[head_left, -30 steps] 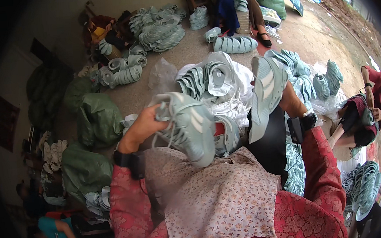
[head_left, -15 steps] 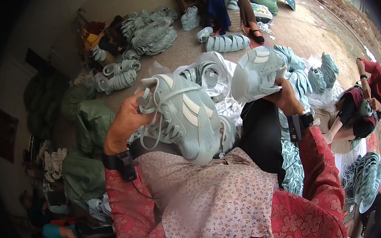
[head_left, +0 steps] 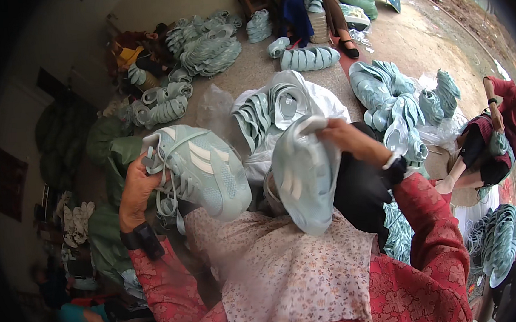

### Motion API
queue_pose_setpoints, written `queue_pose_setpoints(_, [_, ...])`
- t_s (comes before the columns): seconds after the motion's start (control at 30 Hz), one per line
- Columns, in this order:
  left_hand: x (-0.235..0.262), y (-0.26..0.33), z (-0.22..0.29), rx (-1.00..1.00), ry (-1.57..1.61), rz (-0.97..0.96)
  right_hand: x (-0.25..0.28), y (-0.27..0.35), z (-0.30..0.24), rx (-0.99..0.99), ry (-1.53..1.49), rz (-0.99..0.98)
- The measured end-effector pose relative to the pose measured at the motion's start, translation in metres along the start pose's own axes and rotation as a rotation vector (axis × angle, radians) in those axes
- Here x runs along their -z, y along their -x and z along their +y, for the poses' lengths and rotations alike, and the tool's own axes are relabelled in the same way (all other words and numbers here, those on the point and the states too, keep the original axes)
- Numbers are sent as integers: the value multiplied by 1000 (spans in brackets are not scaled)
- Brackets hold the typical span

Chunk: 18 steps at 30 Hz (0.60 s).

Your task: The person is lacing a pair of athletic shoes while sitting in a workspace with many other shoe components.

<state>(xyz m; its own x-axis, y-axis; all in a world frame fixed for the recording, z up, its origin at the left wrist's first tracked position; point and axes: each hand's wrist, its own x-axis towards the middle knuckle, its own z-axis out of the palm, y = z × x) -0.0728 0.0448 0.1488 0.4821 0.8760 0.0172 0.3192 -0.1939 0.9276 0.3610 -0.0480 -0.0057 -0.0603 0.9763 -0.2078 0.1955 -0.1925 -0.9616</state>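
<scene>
Hands first: the left hand (head_left: 133, 190) is closed around the heel end of a pale mint-green laced trainer upper with white side stripes (head_left: 202, 171), fingers wrapped at its collar so the toe points away to the right and the striped flank faces the camera, apparently to keep that side in plain sight. The right hand (head_left: 343, 140) pinches the top edge of a second pale mint-green shoe upper (head_left: 306, 172), which hangs from that grip with its toe down over a floral-print cloth on the lap (head_left: 278, 273), just beside the first one. Both pieces sit high in front of the chest, between the red patterned sleeves (head_left: 436, 232). Just beyond them an open white plastic sack (head_left: 326, 105) holds more mint uppers nested on edge. Further out, stacked rows of the same uppers (head_left: 307, 57) lie on the bare concrete floor (head_left: 423, 42), and dark green bags (head_left: 113, 150) slump at the left; what they hold is hidden. At the right a seated person in a dark red top (head_left: 495, 126) handles another piece.
</scene>
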Motion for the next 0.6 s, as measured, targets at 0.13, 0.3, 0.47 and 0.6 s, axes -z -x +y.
queue_pose_setpoints(0.13, [0,7,-3,43,-18,-21,-44,-35,16,190,747,-83])
queue_pose_setpoints(0.3, [2,14,3,68,-47,-60,-51,-50,-37,-145,787,-324])
queue_pose_setpoints(0.47, [0,13,3,129,-42,-76,-70,-63,-26,237,1074,-238])
queue_pose_setpoints(0.6, [-3,14,1,153,-71,-101,-77,-64,-21,207,1017,-176])
